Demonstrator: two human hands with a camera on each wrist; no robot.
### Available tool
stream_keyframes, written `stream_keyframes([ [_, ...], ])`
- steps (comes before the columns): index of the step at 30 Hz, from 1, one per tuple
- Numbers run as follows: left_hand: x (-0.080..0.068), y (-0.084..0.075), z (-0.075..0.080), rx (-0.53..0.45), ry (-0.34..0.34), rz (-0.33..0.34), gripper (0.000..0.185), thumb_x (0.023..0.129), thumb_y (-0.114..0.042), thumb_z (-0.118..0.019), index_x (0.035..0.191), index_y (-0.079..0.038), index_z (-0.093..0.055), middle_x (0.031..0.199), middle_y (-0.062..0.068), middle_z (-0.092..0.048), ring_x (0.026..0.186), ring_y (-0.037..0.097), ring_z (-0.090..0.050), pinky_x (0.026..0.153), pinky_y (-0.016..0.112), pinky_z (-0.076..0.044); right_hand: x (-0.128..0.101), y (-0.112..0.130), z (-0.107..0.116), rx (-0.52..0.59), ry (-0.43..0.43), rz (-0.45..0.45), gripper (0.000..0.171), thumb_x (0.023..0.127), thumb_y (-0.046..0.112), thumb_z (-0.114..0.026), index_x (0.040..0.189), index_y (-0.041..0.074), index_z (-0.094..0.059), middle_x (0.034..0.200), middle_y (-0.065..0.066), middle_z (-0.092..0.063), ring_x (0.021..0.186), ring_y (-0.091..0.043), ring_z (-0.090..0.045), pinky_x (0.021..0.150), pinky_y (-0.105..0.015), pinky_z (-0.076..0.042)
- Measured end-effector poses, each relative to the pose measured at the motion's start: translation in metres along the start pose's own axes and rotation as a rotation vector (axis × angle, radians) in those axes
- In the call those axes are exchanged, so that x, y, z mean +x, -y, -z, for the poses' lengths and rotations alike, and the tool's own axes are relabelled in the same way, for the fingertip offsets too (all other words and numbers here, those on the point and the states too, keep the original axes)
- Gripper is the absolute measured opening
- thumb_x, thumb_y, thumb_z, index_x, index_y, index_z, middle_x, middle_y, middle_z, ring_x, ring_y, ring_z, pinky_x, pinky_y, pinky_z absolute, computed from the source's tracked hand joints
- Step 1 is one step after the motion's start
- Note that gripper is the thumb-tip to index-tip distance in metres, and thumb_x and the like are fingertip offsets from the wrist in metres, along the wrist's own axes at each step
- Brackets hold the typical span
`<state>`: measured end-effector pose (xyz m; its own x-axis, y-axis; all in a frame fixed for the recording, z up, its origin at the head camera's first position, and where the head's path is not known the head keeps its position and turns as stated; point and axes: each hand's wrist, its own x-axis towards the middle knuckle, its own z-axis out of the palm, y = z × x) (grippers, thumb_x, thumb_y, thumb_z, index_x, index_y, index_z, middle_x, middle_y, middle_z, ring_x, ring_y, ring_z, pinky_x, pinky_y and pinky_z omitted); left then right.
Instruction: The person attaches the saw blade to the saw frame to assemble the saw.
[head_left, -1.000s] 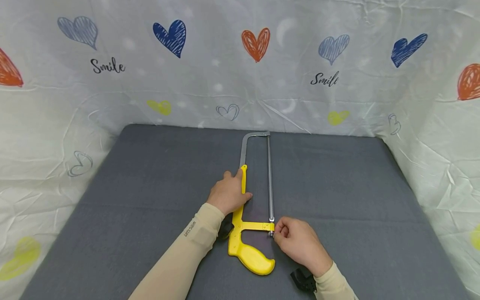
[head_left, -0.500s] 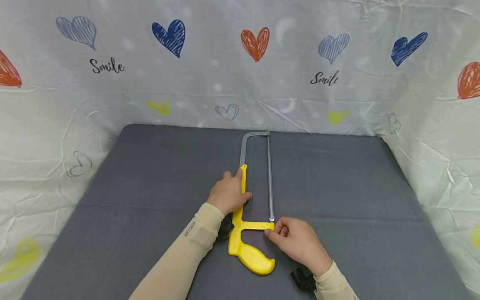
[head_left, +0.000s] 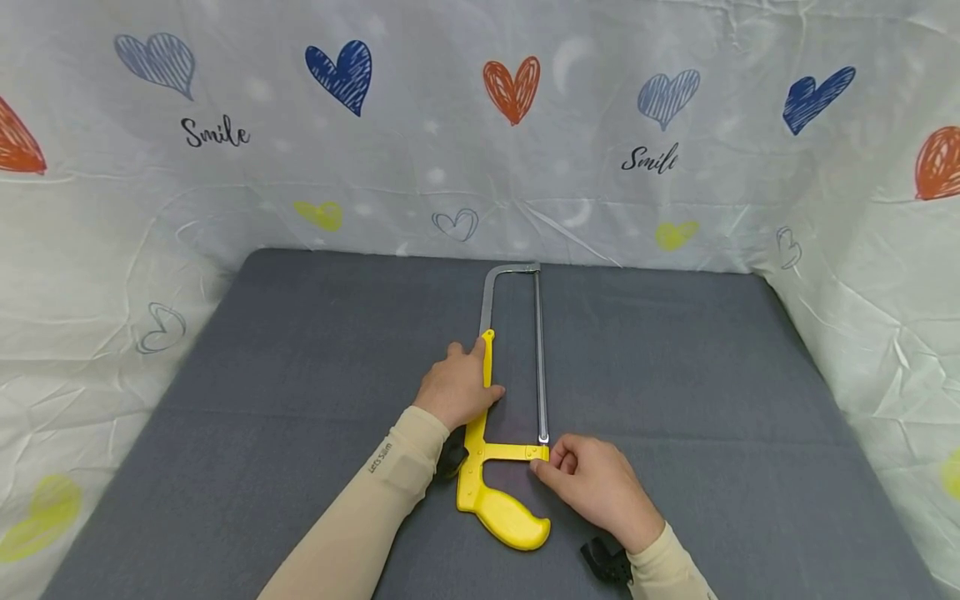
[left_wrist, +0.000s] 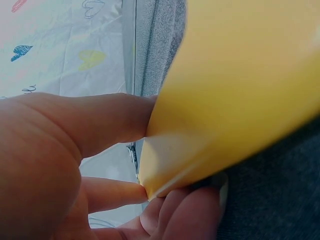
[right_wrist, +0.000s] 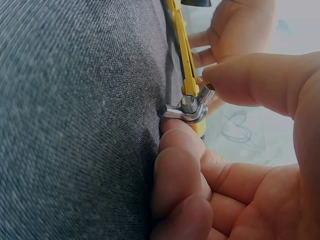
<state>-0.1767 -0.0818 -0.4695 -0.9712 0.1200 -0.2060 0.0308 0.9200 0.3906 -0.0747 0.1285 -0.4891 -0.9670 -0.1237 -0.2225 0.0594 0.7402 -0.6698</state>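
A hacksaw (head_left: 472, 479) with a yellow handle and a silver front bow lies flat on the grey cloth in the head view, its handle toward me. Along its right side runs the silver blade bar (head_left: 541, 358). My left hand (head_left: 454, 387) grips the yellow upper frame, thumb on the inner side; the left wrist view shows the yellow part (left_wrist: 215, 100) between thumb and fingers. At the blade's near end, my right hand (head_left: 600, 483) holds a metal wing nut (right_wrist: 189, 106). In the right wrist view the thumb touches one wing and curled fingers lie by the other.
Grey cloth (head_left: 712, 375) covers the table on both sides of the saw. Behind it hangs a white curtain (head_left: 420, 150) printed with hearts and "Smile". A black wrist device (head_left: 606, 560) sits at my right sleeve.
My right thumb has shifted left across the wing nut at the blade's near end, then stayed about there. The left hand and the hacksaw have not visibly moved.
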Motion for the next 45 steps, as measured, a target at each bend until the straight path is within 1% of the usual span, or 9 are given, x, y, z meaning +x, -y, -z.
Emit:
stream_keyframes([
  [9,-0.0010,0.0001,0.0002,-0.011,-0.002,-0.007,0.088,0.098,-0.036,-0.081,0.169,-0.008,-0.037,0.138,0.030,-0.057,0.079,0.030,-0.065,0.078,0.046,-0.064,-0.0013,0.0007,0.0007,-0.004,0.001,0.013,0.022,0.094,0.031,-0.080,0.078,0.023,-0.068,0.062,0.008,-0.053,0.051,-0.011,-0.046,0.049,-0.026,-0.034],
  [16,-0.0029,-0.0003,0.0011,-0.017,-0.007,-0.008,0.088,0.098,-0.036,-0.081,0.169,-0.007,-0.037,0.138,0.030,-0.057,0.078,0.029,-0.065,0.077,0.045,-0.064,-0.0017,0.0014,0.0004,-0.005,-0.004,0.021,0.017,0.093,0.025,-0.077,0.079,0.022,-0.069,0.062,0.007,-0.053,0.051,-0.011,-0.046,0.048,-0.026,-0.034],
  [34,-0.0027,0.0009,-0.0007,-0.015,-0.014,-0.019,0.088,0.098,-0.035,-0.081,0.169,-0.007,-0.037,0.135,0.030,-0.058,0.077,0.029,-0.064,0.075,0.045,-0.064,-0.0024,0.0001,-0.0001,-0.024,-0.019,0.037,0.017,0.091,0.018,-0.075,0.077,0.022,-0.068,0.061,0.008,-0.052,0.050,-0.010,-0.043,0.048,-0.025,-0.031],
  [45,-0.0008,0.0017,-0.0011,-0.015,-0.010,-0.017,0.089,0.098,-0.036,-0.081,0.170,-0.008,-0.036,0.137,0.030,-0.057,0.076,0.029,-0.064,0.074,0.045,-0.063,-0.0023,0.0011,0.0013,-0.027,-0.009,0.042,0.018,0.093,0.016,-0.072,0.077,0.022,-0.067,0.062,0.008,-0.052,0.051,-0.010,-0.044,0.049,-0.025,-0.033],
])
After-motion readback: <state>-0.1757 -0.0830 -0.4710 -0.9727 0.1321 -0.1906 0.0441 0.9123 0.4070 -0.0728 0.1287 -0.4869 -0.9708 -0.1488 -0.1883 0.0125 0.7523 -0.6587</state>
